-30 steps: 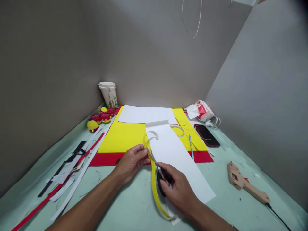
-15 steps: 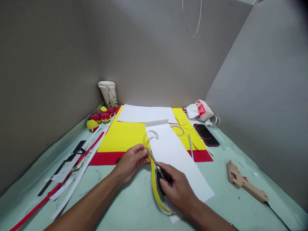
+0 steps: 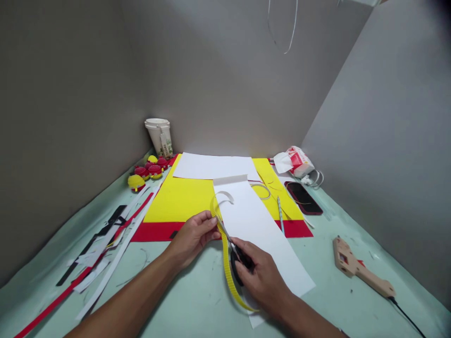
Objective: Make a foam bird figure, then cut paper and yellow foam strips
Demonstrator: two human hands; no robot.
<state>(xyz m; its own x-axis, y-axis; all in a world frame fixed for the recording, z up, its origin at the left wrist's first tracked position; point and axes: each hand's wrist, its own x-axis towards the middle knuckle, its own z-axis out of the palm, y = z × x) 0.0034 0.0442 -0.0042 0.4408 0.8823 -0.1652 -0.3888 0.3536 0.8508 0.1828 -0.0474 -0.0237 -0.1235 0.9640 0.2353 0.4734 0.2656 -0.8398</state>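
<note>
My left hand [image 3: 198, 233] pinches a yellow ridged paper strip [image 3: 229, 277] between thumb and fingers. Above the fingers the strip's pale end curls over to the right; below, it bows down to my right wrist. Black-handled scissors [image 3: 237, 264] are gripped in my right hand [image 3: 261, 272]. Their blades point up and left, lying against the strip close to my left fingertips; whether they are parted I cannot tell. Beneath both hands' right side lies a long white paper sheet [image 3: 257, 230] with a folded far edge.
Yellow sheets [image 3: 183, 199] and a red sheet [image 3: 151, 232] lie behind. Paper strips [image 3: 105, 256] and red-yellow round pieces [image 3: 136, 182] are at left, near a white cup [image 3: 158, 136]. Rightward are a pencil [image 3: 281, 213], a phone [image 3: 303, 198], a tissue pack [image 3: 299, 161] and a corded glue gun [image 3: 362, 267].
The whole view has shifted very slightly. Both hands, the scissors and the yellow strip keep nearly the same pose.
</note>
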